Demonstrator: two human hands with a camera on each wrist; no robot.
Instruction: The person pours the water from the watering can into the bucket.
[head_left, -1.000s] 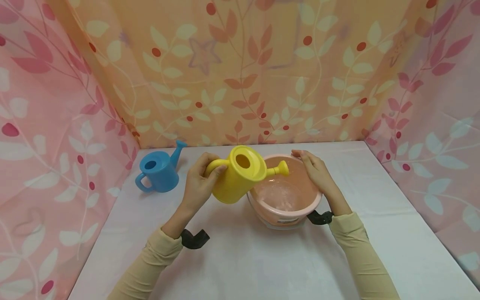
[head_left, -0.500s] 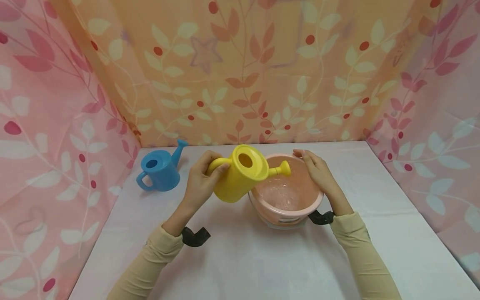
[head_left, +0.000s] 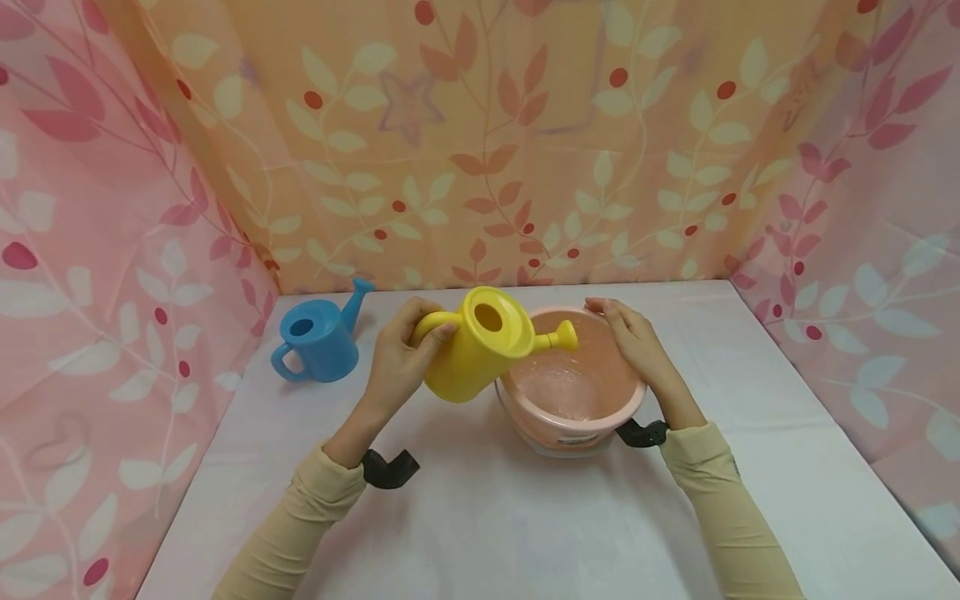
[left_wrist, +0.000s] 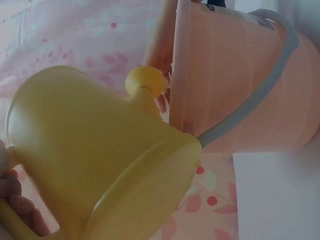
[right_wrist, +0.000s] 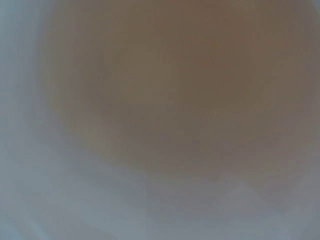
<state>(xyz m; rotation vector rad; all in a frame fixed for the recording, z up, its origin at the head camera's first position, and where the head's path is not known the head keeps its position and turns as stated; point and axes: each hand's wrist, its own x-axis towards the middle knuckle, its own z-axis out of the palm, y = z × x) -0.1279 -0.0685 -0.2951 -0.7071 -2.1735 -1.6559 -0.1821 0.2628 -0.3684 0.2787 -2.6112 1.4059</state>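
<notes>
Gripping a watering can [head_left: 472,362], left hand [head_left: 401,354] clears the bucket's rim [head_left: 581,426]; right hand [head_left: 636,340] rests there uncurled.

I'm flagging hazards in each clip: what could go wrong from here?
The left hand holds the tilted yellow watering can by its handle alone, so it might twist. Its spout reaches over the pink bucket; drifting past the rim could wet the table. The right hand rests on the rim, and pressing there might tip the bucket.
</notes>
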